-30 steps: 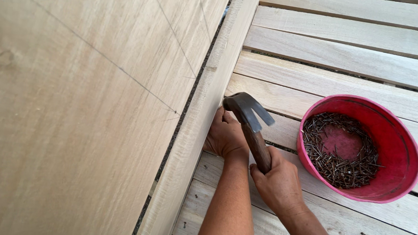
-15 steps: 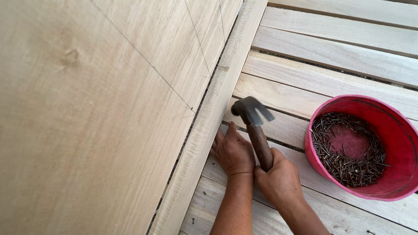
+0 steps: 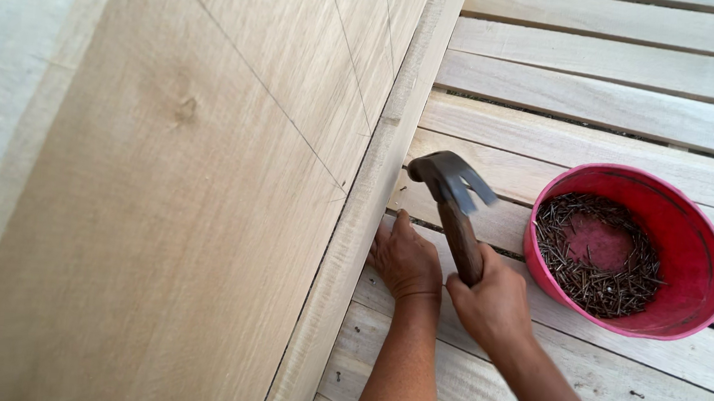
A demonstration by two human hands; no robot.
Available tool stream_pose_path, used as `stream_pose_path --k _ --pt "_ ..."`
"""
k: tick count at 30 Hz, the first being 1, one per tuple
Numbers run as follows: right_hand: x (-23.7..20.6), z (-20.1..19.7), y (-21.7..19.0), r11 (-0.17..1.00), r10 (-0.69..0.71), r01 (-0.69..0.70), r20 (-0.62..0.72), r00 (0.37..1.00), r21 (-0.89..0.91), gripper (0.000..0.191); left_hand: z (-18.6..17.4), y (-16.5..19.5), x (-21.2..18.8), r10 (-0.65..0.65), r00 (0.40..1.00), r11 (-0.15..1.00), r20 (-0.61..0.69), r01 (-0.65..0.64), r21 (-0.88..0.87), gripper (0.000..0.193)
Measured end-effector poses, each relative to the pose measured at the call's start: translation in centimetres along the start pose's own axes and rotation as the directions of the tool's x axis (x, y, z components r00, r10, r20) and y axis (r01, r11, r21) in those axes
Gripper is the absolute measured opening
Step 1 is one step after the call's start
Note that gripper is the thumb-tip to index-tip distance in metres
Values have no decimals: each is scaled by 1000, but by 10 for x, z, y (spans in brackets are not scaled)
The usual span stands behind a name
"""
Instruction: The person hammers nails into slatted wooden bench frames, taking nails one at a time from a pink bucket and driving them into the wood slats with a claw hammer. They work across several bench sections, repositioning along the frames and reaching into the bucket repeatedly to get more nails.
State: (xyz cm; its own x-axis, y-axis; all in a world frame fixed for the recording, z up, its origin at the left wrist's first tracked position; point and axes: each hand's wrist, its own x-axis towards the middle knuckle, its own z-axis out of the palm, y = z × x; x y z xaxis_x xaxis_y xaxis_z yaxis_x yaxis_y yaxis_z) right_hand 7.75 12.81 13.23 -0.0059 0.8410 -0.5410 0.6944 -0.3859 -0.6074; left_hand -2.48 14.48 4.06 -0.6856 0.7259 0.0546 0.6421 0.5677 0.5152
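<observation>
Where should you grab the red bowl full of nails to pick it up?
Grip the round red plastic bowl by its bare rim, probably coming from the right, away from the claw hammer. The small dark nails lie piled inside, so fingers belong on the rim, not within.

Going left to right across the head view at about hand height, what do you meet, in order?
Large pale plywood panel with pencil lines → narrow light wooden edge strip → left hand resting by that strip → right hand gripping a wooden-handled claw hammer → round red plastic bowl of small dark nails.
</observation>
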Motion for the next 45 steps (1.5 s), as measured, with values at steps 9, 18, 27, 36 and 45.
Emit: stream_pose_path --k 9,18,27,36,45 --pt "1 1 0 996 -77 76 -26 997 -36 32 -2 0 0 -13 1000 999 7 13 -43 38" --pt "4 -5 -3 999 -34 34 26 999 -8 38 0 6 1 -7 1000 998 7 7 -69 38" --pt "8 -3 2 997 -13 16 29 999 -72 40 -2 6 1 -10 1000 998 -2 10 -69 36" --pt "-2 -5 -15 998 -59 59 15 998 -5 42 -1 3 6 -10 1000 996 -29 7 -90 35" --pt "-32 -37 21 977 1 15 -76 997 211 31 -7 1 -10 123 991 930 -55 -134 -343 31"
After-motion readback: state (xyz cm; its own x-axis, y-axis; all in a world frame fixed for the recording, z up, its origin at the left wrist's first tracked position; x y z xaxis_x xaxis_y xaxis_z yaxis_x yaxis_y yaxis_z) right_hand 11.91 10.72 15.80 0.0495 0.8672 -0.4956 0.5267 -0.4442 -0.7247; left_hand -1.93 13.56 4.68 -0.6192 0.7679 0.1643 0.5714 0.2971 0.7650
